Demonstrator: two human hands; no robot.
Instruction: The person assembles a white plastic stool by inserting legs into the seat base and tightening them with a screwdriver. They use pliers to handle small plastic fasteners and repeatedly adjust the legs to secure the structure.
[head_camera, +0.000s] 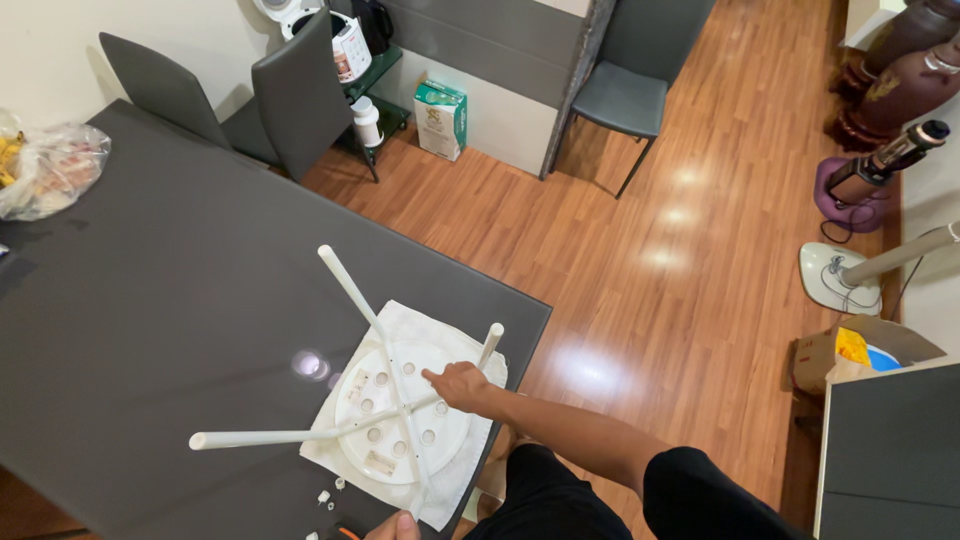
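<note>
I see a dark table (150, 300) with a white cloth (440, 325) near its corner, and a white stool (400, 425) lying upside down on the cloth, legs up. On the table's far edge a clear bag (50, 170) holds packets. My right hand (458, 383) rests on the seat's underside, index finger out, gripping nothing. My left hand (398, 526) shows only at the bottom edge by a leg (422, 490); I cannot tell its grip.
</note>
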